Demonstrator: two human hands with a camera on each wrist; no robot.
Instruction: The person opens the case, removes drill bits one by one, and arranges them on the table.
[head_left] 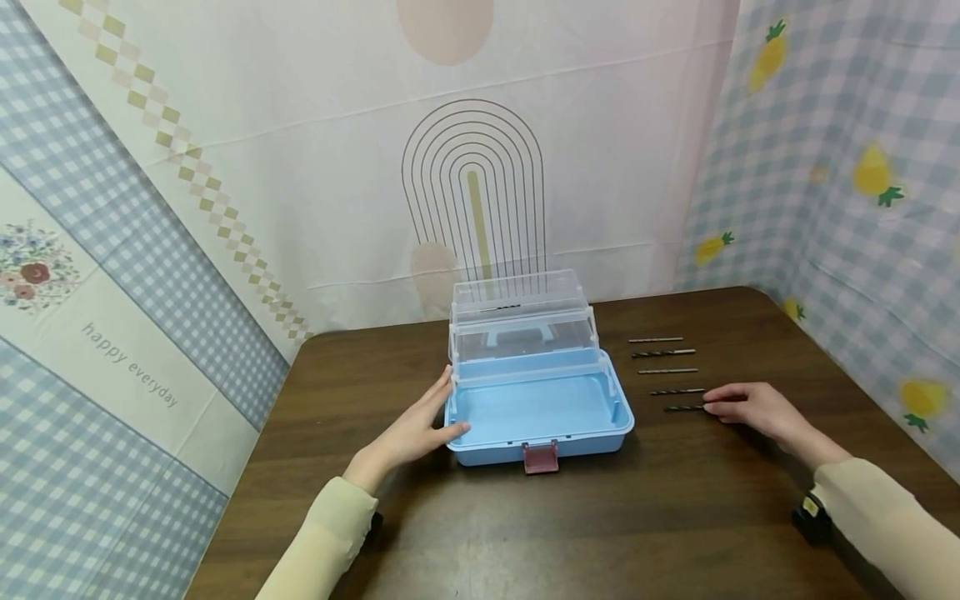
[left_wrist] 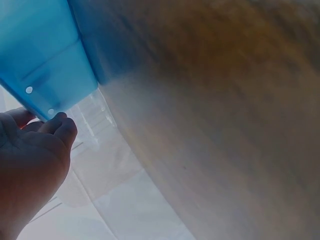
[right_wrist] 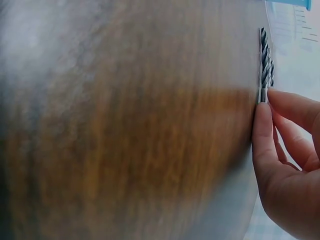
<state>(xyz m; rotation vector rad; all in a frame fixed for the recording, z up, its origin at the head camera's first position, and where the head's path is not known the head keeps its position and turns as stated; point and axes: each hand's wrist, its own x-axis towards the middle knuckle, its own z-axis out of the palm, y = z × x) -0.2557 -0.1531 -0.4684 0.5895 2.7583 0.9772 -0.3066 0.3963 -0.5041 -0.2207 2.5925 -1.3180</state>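
A light-blue storage box (head_left: 540, 406) stands with its clear upper trays (head_left: 517, 333) raised behind its bare base and a mauve latch (head_left: 540, 457) at the front. My left hand (head_left: 408, 429) holds the box's left side, thumb over the rim at the front corner and fingers along the outer wall. To the right of the box, my right hand (head_left: 753, 408) pinches the shank of the nearest dark drill bit (head_left: 682, 408) between thumb and fingertips. That bit lies level, close to the table, its fluted end pointing at the box. Beyond it several drill bits (head_left: 664, 353) lie in a row.
Another drill bit (head_left: 500, 307) shows through the clear upper tray. The brown wooden table (head_left: 480, 533) extends around the box. A patterned cloth (head_left: 360, 208) hangs behind the table, and checked cloth (head_left: 847, 208) hangs along the right.
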